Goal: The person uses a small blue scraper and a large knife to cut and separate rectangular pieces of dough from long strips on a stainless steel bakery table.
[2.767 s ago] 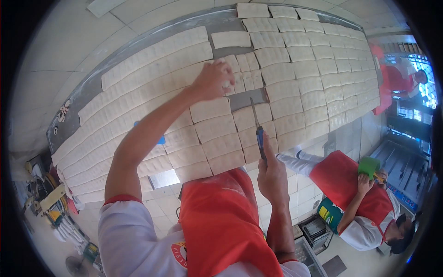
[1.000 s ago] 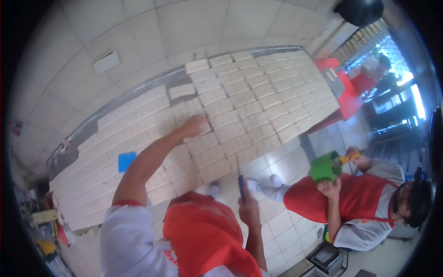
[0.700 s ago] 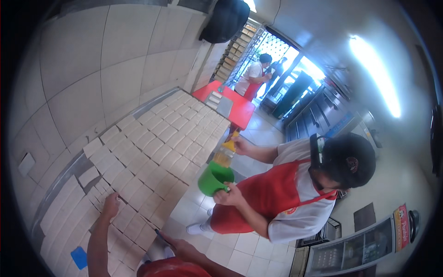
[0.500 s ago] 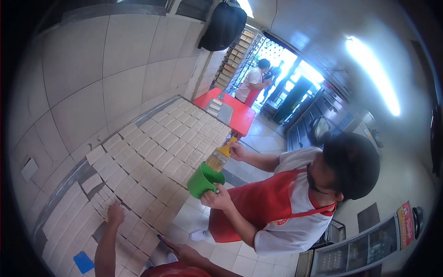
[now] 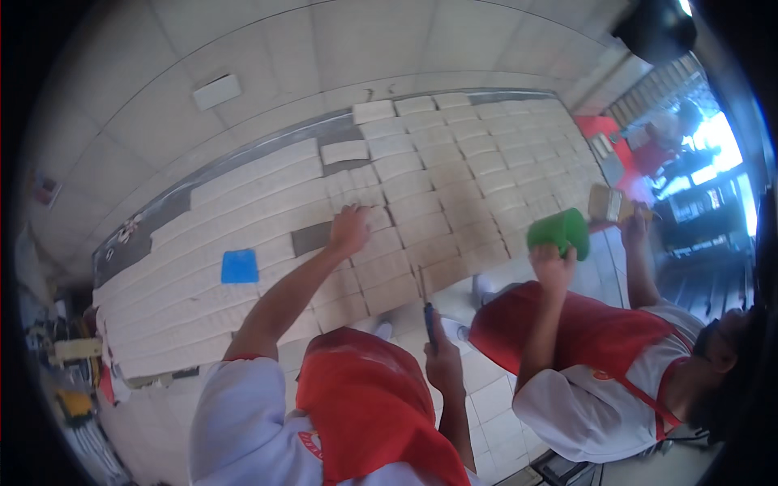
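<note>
Rows of pale, flat dough pieces (image 5: 413, 182) cover the long table. My left hand (image 5: 350, 229) is over the middle of the rows, its fingers bent and bunched, fingertips down on a dough piece beside some narrower cut strips (image 5: 350, 180). At the table's near edge my right hand (image 5: 442, 356) is closed round the dark handle of a knife (image 5: 429, 320). Its thin blade points away from me, over the edge of the dough. A blue flat scraper (image 5: 240, 266) lies on the dough left of my left hand.
At my right a co-worker in a red apron (image 5: 567, 324) holds a green plastic jug (image 5: 559, 229) and a wide brush (image 5: 606, 204) by the table's edge. A tiled wall (image 5: 356, 49) runs behind the table. A red table (image 5: 598, 127) stands at the far right.
My view has swung left and down, so the table now spreads across the middle. The co-worker's brush has come out of the green jug and is held to its right.
</note>
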A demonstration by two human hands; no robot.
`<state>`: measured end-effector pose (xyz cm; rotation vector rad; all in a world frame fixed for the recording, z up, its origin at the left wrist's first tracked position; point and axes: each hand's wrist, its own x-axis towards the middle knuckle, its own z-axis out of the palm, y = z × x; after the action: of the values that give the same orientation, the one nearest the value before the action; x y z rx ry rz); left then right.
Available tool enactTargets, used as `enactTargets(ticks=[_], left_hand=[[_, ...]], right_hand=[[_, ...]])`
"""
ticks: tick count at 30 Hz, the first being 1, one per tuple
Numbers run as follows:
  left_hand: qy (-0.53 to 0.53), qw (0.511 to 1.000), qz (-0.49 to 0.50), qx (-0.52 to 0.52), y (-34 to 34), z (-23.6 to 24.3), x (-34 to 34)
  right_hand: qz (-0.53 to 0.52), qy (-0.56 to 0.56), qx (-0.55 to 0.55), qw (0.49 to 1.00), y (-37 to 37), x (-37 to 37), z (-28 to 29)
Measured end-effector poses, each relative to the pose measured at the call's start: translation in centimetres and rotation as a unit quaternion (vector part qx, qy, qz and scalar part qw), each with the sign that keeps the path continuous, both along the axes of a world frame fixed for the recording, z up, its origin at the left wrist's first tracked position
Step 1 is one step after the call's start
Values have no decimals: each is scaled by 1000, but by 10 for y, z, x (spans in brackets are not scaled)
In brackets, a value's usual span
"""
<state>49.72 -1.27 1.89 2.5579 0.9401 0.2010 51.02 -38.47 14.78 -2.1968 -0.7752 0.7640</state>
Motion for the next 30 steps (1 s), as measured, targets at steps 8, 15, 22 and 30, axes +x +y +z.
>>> enactTargets(ticks=[8,15,22,30], left_hand=[[5,988,153,-26,-19,-17,-81],[27,985,127,-109,-19,-6,-32],[78,996,-11,41,-22,-15,-28],[-51,977,206,-13,-25,-6,-141]], right_hand=[[87,20,2,996,11,-30,-12],[100,-3,-1,995,13,-14,4],[112,12,15,994,5,-13,-12],[156,30,8,987,10,-20,-27]])
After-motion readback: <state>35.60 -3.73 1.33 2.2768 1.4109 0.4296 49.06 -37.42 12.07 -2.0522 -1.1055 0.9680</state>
